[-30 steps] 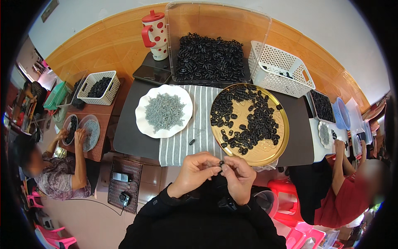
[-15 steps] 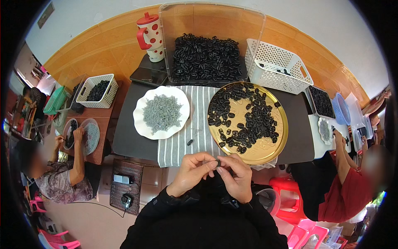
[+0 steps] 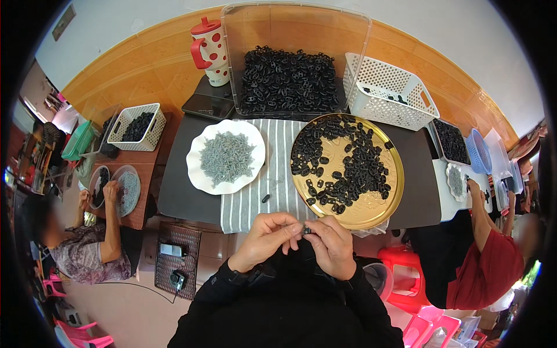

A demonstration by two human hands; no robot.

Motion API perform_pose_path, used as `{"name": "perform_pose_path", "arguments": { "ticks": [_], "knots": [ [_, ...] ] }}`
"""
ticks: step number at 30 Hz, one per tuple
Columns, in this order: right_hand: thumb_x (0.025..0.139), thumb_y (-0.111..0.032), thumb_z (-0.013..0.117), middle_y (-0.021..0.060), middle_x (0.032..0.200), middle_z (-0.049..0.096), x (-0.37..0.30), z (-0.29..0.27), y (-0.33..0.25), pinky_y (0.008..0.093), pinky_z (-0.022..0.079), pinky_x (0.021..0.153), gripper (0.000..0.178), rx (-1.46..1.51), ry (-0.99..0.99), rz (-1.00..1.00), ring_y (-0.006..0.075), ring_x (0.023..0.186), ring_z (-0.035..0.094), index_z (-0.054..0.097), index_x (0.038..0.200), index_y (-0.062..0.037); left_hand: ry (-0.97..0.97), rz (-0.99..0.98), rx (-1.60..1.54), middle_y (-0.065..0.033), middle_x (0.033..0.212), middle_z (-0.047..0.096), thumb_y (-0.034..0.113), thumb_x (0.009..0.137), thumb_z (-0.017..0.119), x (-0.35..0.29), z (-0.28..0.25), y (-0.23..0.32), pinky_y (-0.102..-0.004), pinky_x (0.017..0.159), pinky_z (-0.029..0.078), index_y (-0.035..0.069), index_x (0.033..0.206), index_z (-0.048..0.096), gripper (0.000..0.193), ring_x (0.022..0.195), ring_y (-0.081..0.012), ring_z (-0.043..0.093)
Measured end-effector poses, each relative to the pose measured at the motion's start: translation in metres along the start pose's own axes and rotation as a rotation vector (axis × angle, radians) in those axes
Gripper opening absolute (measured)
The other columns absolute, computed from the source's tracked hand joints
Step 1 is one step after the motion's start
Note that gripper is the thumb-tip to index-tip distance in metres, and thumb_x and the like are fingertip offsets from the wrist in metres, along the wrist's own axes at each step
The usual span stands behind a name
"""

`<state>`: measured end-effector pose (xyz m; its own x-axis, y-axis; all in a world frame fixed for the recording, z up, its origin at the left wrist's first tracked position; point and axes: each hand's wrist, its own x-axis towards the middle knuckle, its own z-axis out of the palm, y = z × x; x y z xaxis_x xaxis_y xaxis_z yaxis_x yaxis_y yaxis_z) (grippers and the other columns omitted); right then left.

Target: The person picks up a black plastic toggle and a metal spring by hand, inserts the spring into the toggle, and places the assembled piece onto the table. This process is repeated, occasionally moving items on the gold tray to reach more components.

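Close in front of my body, my two hands meet just off the table's near edge. A small black plastic part (image 3: 306, 230) is pinched between the thumb and fingers of my right hand (image 3: 333, 246). My left hand (image 3: 268, 238) has its thumb and forefinger pressed together against the part's left side; whatever sits between those fingertips is too small to name. Beyond them, a gold round tray (image 3: 396, 197) carries many loose black plastic parts (image 3: 362, 165). On the left, a white scalloped plate (image 3: 197, 180) holds a heap of small grey metal screws (image 3: 226, 156).
A striped cloth (image 3: 238, 211) lies under plate and tray, with one black piece (image 3: 266, 198) on it. Behind stand a clear bin (image 3: 354, 35) of black parts, a white basket (image 3: 386, 110) and a dotted tumbler (image 3: 216, 55). People work at both sides; a red stool (image 3: 400, 255) stands right.
My hands have shifted slightly apart at the fingertips, showing more of the black part. The trays and plate stay put.
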<state>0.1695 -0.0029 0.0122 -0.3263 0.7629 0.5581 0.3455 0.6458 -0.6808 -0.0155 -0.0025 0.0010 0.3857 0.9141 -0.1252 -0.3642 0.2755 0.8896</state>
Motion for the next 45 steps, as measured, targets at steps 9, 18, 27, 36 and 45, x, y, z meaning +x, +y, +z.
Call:
{"name": "perform_pose_path", "arguments": {
  "ticks": [9,18,27,36,45],
  "knots": [
    [0.071,0.009,0.07,0.0134,0.085,0.059,-0.003,0.002,0.001,0.0312,0.048,0.06,0.032,-0.079,-0.029,-0.073,0.0257,0.07,0.06,0.062,0.102,0.005,-0.033,0.037,0.08,-0.0017,0.077,0.064,0.008,0.093,0.062,-0.002,0.0,-0.001,-0.0169,0.051,0.044,-0.001,0.096,0.065,0.011,0.065,-0.0044,0.059],
    [0.074,0.011,0.068,0.0129,0.084,0.059,-0.007,0.005,0.001,0.0285,0.047,0.059,0.029,-0.009,0.06,0.027,0.0226,0.068,0.059,0.062,0.102,0.0045,0.485,0.5,0.97,-0.0109,0.081,0.061,0.007,0.084,0.068,-0.002,-0.007,0.02,-0.0317,0.054,0.048,-0.003,0.1,0.063,0.018,0.064,-0.022,0.061],
    [0.075,0.011,0.067,0.0115,0.082,0.058,-0.006,0.007,0.002,0.0272,0.046,0.059,0.028,0.011,0.114,0.071,0.0192,0.065,0.057,0.062,0.101,0.0048,0.522,0.54,1.132,-0.013,0.08,0.058,0.003,0.083,0.066,0.015,-0.023,0.006,-0.0366,0.057,0.047,-0.002,0.093,0.065,0.011,0.066,-0.0272,0.06],
    [0.078,0.009,0.066,0.0125,0.082,0.058,-0.001,0.015,-0.004,0.0287,0.046,0.06,0.025,0.051,0.176,0.15,0.0217,0.066,0.058,0.062,0.102,0.0046,0.243,0.115,-0.122,-0.0062,0.079,0.067,0.003,0.091,0.062,0.009,-0.015,0.008,-0.0203,0.051,0.045,-0.001,0.102,0.067,0.012,0.062,-0.01,0.061],
    [0.076,0.009,0.067,0.0141,0.083,0.057,0.001,0.019,-0.007,0.0331,0.046,0.059,0.026,0.004,0.141,0.082,0.0273,0.067,0.058,0.061,0.101,0.0051,0.181,0.195,-0.171,-0.0074,0.088,0.067,-0.001,0.089,0.063,0.003,-0.014,-0.004,-0.0216,0.054,0.049,-0.003,0.106,0.063,0.017,0.068,-0.0132,0.065]
  ]
}}
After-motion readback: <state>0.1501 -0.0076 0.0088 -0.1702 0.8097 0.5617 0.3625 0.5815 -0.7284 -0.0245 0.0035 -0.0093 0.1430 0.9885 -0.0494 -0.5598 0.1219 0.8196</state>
